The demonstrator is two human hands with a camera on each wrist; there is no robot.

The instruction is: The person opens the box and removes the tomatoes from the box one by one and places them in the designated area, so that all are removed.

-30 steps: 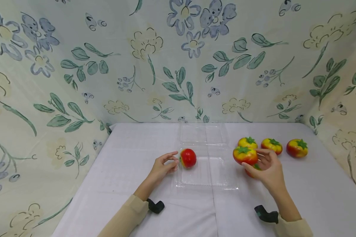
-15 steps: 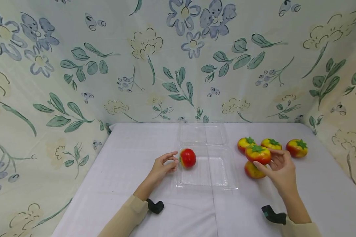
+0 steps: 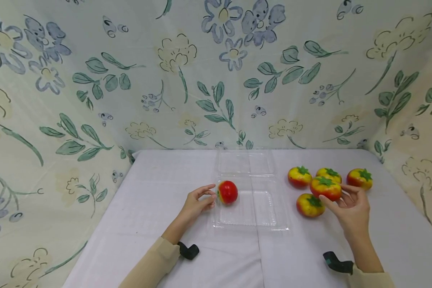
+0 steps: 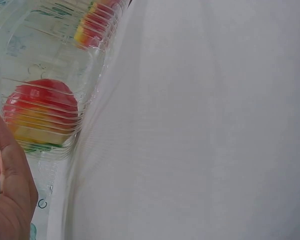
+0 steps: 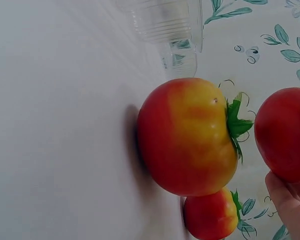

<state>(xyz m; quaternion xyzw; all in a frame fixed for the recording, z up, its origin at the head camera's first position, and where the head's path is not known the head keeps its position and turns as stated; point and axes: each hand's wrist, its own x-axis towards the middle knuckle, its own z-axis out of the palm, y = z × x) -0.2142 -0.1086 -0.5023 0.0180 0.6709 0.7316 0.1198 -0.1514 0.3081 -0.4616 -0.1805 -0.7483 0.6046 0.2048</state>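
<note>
My right hand [image 3: 355, 210] holds a red-and-yellow tomato [image 3: 325, 188] with a green leafy top between thumb and fingers. It hangs above the table, raised off it in the right wrist view, among the loose tomatoes. My left hand [image 3: 198, 203] is at the left edge of a clear plastic clamshell box [image 3: 279, 224], its fingers relaxed; a fingertip appears to touch the box wall in the left wrist view. One tomato [image 3: 228, 192] lies on its side in the left part of the box, its red bottom facing right. The box lid [image 3: 245, 163] is folded back, away from me.
Several tomatoes stand on the white cloth at the right: a near one [image 3: 310, 205], a back-left one [image 3: 299, 177], one partly hidden behind the held tomato [image 3: 329, 173], and a far-right one [image 3: 360, 179]. Floral cloth [image 3: 216, 80] rises behind the table.
My right hand has carried its tomato rightward, away from the box, uncovering the near and back-left tomatoes. My left hand and the tomato in the box have stayed in place.
</note>
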